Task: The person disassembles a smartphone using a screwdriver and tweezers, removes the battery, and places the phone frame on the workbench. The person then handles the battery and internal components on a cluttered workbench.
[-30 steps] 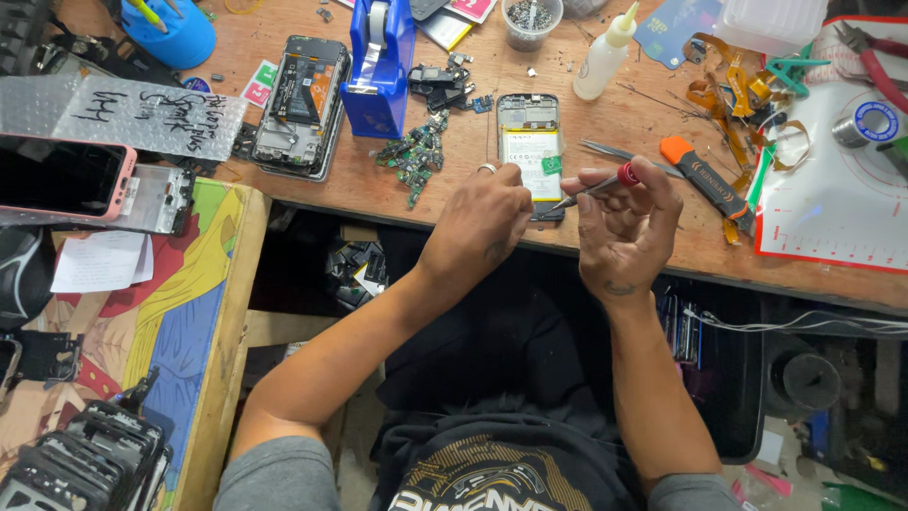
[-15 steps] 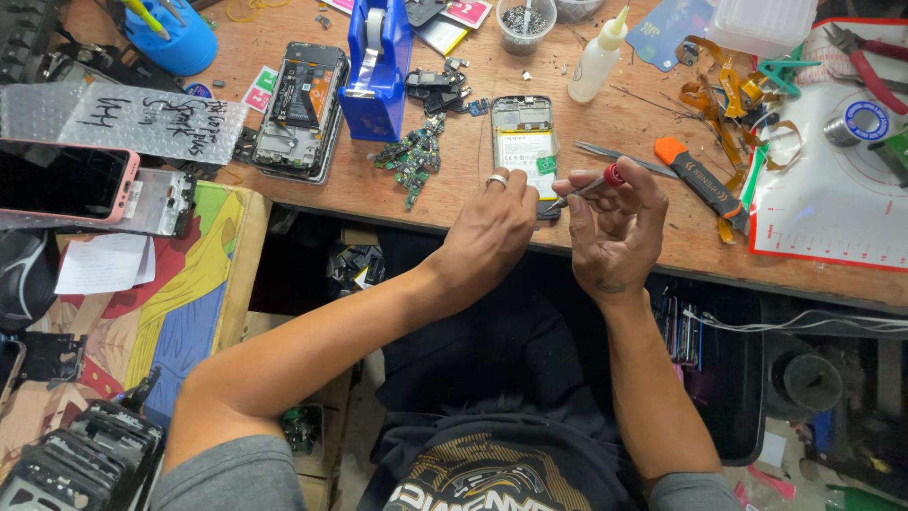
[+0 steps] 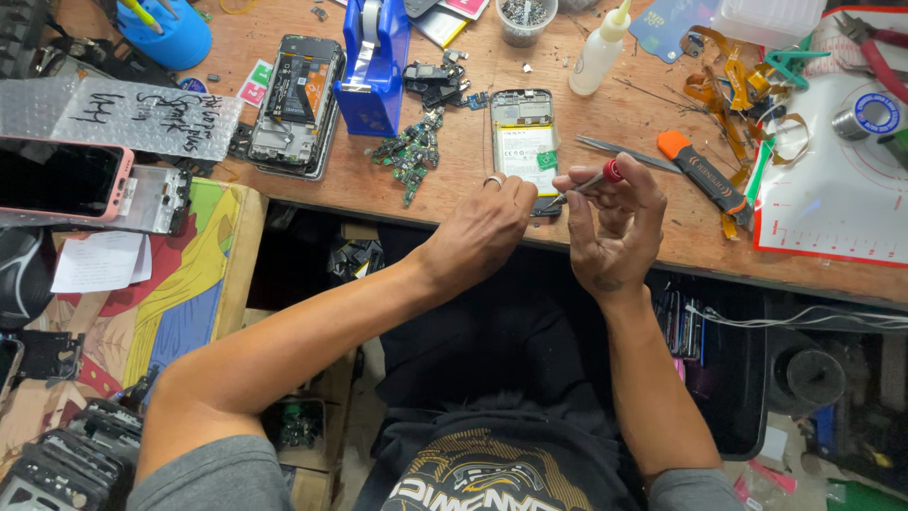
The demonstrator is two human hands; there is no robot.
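An opened phone [image 3: 523, 145] with its back off lies on the wooden bench [image 3: 624, 123], its yellow-green battery showing. My left hand [image 3: 482, 232], a ring on one finger, rests at the phone's near end and steadies it. My right hand [image 3: 615, 222] grips a thin screwdriver [image 3: 588, 183] with a red cap, its tip angled down at the phone's lower right corner. A pile of small green circuit boards [image 3: 409, 156] lies just left of the phone.
A blue tape dispenser [image 3: 374, 61], a second opened phone [image 3: 295, 102], a white glue bottle [image 3: 600, 47], metal tweezers [image 3: 619, 153], an orange-handled tool [image 3: 702, 170], orange flex cables [image 3: 728, 85] and a white work mat [image 3: 837, 185] sit around. A pink-cased phone [image 3: 59, 180] lies left.
The view has shifted slightly and both hands sit a little closer to the phone's near end. The screwdriver stays in my right hand, its tip still at the phone.
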